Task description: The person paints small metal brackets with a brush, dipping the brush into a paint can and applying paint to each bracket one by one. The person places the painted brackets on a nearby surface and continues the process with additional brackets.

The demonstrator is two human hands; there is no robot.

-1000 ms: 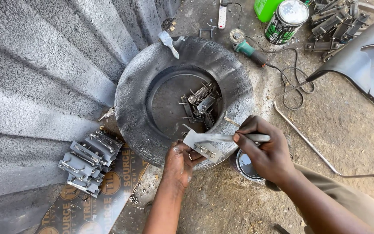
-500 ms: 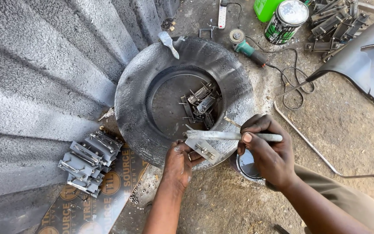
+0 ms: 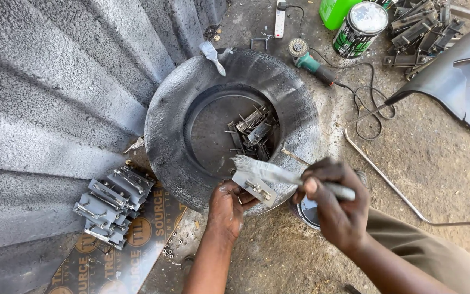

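Paintbrush (image 3: 278, 173) bristles are lying on the small metal bracket (image 3: 254, 188) over the near rim of the grey-painted tyre (image 3: 169, 117). My right hand (image 3: 337, 206) is keeping a closed grip on the brush handle. My left hand (image 3: 228, 209) is pinching the bracket from below.

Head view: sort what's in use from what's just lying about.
In use:
left hand holding a small metal plate
right hand holding a paintbrush on the plate
tyre under the work
paint tin below the right hand

Lying about:
grinder
spare brush
tall can
green bottle
stacked plates
metal parts in the tyre
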